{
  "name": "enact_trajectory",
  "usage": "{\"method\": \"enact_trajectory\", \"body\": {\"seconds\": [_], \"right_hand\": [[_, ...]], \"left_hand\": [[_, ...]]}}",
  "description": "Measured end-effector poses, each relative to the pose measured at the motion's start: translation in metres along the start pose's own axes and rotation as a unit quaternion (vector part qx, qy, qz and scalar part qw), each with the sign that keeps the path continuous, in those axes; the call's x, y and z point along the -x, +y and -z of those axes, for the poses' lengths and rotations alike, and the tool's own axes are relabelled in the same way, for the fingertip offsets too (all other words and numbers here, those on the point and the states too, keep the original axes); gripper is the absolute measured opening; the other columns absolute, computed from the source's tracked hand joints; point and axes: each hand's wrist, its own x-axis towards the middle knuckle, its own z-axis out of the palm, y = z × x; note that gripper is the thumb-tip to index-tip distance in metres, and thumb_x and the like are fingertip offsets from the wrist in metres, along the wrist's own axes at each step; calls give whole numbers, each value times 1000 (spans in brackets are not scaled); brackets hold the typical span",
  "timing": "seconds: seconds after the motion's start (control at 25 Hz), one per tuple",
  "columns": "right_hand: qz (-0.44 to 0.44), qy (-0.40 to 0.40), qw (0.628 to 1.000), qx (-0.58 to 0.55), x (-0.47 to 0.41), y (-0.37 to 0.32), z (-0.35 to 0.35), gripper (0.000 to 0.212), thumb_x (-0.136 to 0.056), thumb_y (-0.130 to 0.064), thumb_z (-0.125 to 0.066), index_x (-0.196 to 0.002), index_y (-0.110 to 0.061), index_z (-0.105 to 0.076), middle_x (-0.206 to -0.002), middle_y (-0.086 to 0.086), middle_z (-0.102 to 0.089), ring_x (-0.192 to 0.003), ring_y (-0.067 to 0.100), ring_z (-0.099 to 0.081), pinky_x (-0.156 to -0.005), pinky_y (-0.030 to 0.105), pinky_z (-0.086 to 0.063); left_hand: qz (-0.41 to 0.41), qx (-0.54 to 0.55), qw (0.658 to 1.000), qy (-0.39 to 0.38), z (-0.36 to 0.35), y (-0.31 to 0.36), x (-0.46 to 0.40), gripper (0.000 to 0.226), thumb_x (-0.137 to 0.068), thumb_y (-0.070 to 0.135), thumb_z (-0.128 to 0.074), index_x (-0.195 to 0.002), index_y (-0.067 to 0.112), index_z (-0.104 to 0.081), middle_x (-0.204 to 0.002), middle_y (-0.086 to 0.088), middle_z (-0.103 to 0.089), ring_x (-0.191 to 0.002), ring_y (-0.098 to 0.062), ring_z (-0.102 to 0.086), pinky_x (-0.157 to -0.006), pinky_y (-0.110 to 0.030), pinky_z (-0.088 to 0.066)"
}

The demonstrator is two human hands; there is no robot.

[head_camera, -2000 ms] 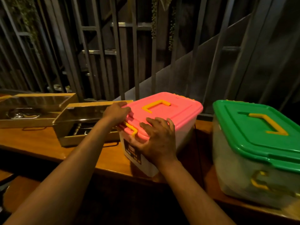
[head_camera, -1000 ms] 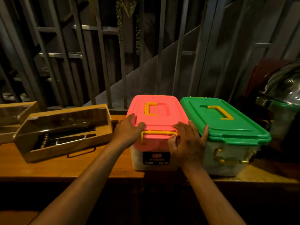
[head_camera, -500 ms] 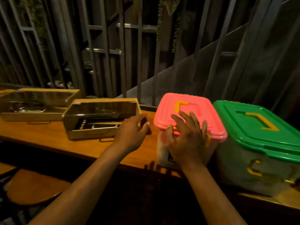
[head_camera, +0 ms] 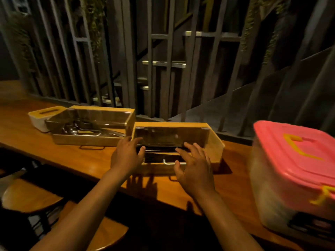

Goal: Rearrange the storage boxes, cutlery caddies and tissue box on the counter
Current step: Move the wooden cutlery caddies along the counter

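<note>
The near caddy [head_camera: 178,149] sits mid-counter, close to the front edge, a wooden tray with a clear sloped lid and dark cutlery inside. My left hand [head_camera: 126,156] is at its left front corner, fingers curled against the wood. My right hand [head_camera: 194,167] hovers over the front lip, fingers spread wide, closed on nothing; I can't tell whether it is touching. So neither hand has a real hold, the left at most bracing the corner.

I judge this thing stiff and fairly weighty for its size, with loose cutlery that will slide and rattle if I tip it. The lid looks slick and thin, so I'd keep off it and take the two wooden end walls, or push low on the front board and slide it flat along the counter [head_camera: 81,160].

Just behind and to the left is the far caddy [head_camera: 90,126], its right end nearly touching this one's back-left corner. Spoons show under its lid. Beyond that, the tissue box [head_camera: 40,117], white with a yellow top, sits just beside its left end.

On my right the pink box [head_camera: 293,167] stands well apart from the near caddy, blurred, its yellow latch [head_camera: 321,196] at the front. Stools [head_camera: 27,196] sit below the counter.
</note>
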Motion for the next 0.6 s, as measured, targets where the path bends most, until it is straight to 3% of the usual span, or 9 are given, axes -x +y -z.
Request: {"method": "enact_trajectory", "body": {"seconds": [0.24, 0.32, 0.44, 0.6], "right_hand": [[-42, -78, 996, 10, -44, -39, -69, 58, -92, -45, -47, -146, -42, -25, -160, -6, -21, -149, 19, -8, -119, 48, -14], [-42, -76, 995, 53, -48, -40, -78, 62, -91, -49, -46, -147, -42, -22, -161, -6, -19, -149, 19, -7, -118, 48, -11], [-36, -44, 996, 64, -45, -36, -82, 60, -90, -50, -43, -147, -40, -26, -159, -7, -24, -149, 17, -11, -117, 44, -11], [-61, 29, 998, 5, -41, -21, -78, 47, -90, -45, -39, -135, -33, -47, -148, -6, -44, -144, 17, -26, -116, 42, -19]], "left_hand": [[47, 200, 973, -105, -14, -41, -57, 50, -101, 36, -42, -149, 30, -34, -147, -6, -47, -134, -29, -45, -103, -46, -44], [59, 209, 968, -125, -21, -38, -58, 53, -103, 35, -35, -153, 33, -20, -150, -8, -43, -134, -31, -44, -103, -47, -44], [77, 164, 977, -109, -30, -34, -53, 58, -103, 40, -30, -155, 31, -7, -141, -11, -52, -121, -30, -54, -92, -43, -49], [72, 181, 973, -122, -26, -19, -32, 61, -100, 44, -39, -153, 36, -12, -137, -6, -56, -117, -26, -57, -88, -42, -53]]}}
